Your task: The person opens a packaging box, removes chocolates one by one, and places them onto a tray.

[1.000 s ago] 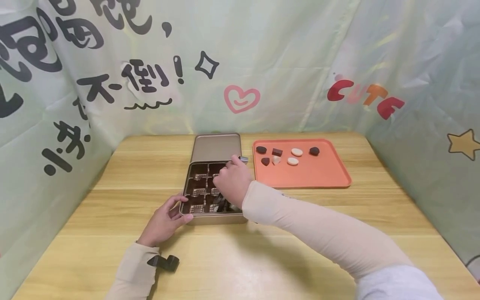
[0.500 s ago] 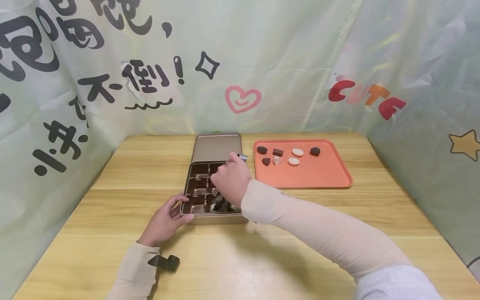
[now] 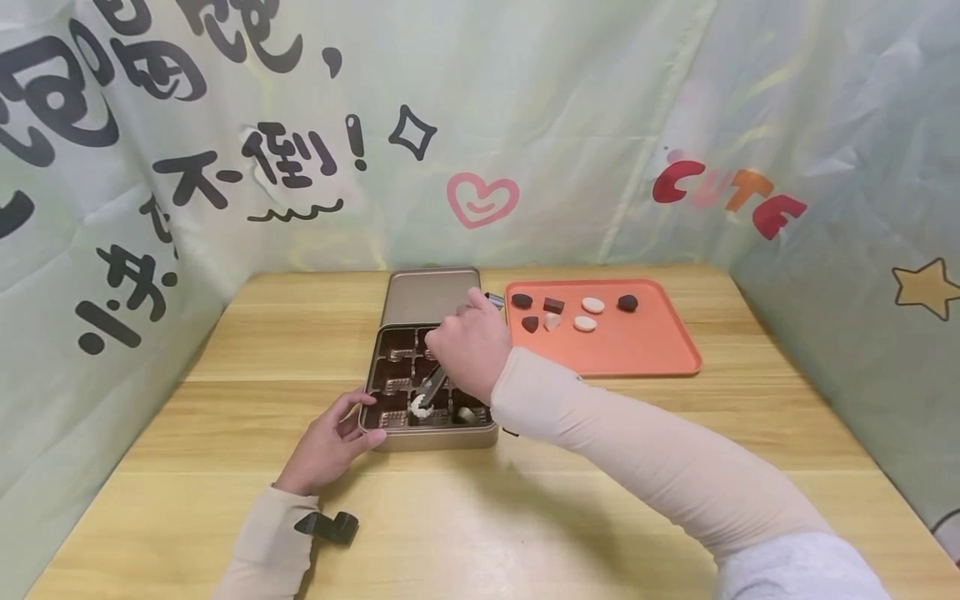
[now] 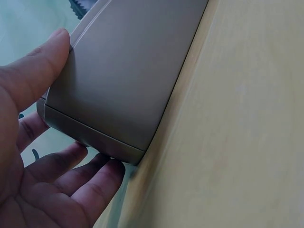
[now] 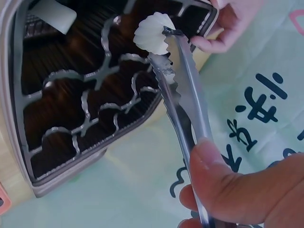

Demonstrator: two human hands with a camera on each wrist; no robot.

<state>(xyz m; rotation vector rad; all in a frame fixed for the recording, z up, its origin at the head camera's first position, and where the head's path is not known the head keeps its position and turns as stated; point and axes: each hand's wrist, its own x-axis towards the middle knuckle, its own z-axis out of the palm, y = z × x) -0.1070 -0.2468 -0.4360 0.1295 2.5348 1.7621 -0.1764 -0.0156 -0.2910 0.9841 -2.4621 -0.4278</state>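
Note:
My right hand (image 3: 472, 346) holds metal tongs (image 5: 197, 95), thumb along one arm. Between the serrated tips is a white, shell-shaped chocolate (image 5: 153, 33), over the front middle compartment of a bronze tin box (image 3: 435, 440). A dark divided insert lines the box, and a smooth white piece (image 5: 57, 14) lies in its front right compartment. With my left hand (image 3: 330, 446) I grip the box's front left corner. In the left wrist view the thumb (image 4: 47, 61) lies on the front wall and the fingertips touch the side.
An orange tray (image 3: 637, 354) stands right of the box, with several dark pieces (image 3: 554, 306) and white pieces (image 3: 585, 323) toward its back. The open lid (image 3: 433, 296) extends behind the box. Printed cloth walls surround the wooden table (image 3: 300, 333).
My right hand has shifted slightly right and away, and the tongs have tilted, so their tips and the white chocolate show more clearly. My left hand has stayed on the corner.

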